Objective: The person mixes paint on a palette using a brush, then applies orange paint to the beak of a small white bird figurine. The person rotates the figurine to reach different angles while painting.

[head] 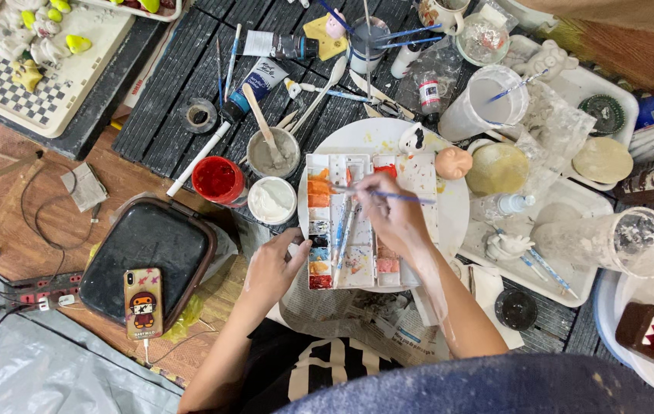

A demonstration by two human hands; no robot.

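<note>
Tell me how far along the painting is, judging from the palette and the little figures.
Paint is already laid out: the palette wells hold orange, blue and pink mixes. In hand: the right hand holds a thin brush over the palette, while the left hand steadies its edge. Left: the small figure on the tray looks plain white.

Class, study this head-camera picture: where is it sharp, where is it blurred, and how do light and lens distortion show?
Head view: even, soft light, only faint shadows; the paint palette and red paint cup are sharp; the right hand with its thin brush is slightly soft; the blue cloth at the bottom edge is blurred, being very near the lens; small glare on the clear plastic cup; edges bow a little.
</note>
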